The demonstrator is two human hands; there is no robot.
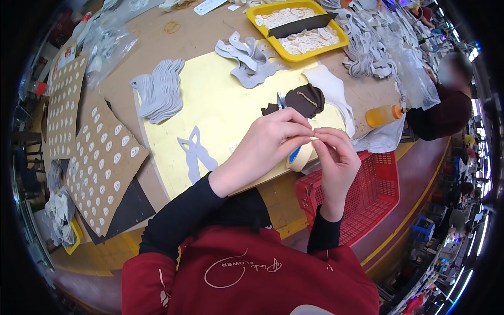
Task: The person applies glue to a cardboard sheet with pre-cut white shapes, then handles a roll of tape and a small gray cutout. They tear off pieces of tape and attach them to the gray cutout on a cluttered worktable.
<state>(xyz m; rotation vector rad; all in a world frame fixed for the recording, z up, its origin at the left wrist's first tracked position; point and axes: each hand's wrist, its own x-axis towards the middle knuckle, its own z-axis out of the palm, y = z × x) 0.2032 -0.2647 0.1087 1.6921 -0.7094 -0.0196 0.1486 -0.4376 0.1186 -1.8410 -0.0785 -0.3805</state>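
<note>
Above the table's near edge, my left hand [270, 140] and my right hand [336, 155] meet, fingertips pinched together. A small pale bit shows between them, too small and too covered to name. Just below the fingers is a cream tape roll [303, 159] with a blue core, partly hidden by my left hand. Beyond my hands, scissors [281, 101] lie by a dark brown cloth [308, 103] with a tan cord on it. One grey cut-out piece [195, 156] lies flat left of my left wrist.
A stack of grey pieces [158, 92] and loose grey strips [250, 62] lie on the yellow sheet [215, 100]. Behind is a divided yellow tray [295, 54] of small white pieces. Brown boards [103, 173] are at left, an orange bottle [383, 115] and red basket [370, 205] at right.
</note>
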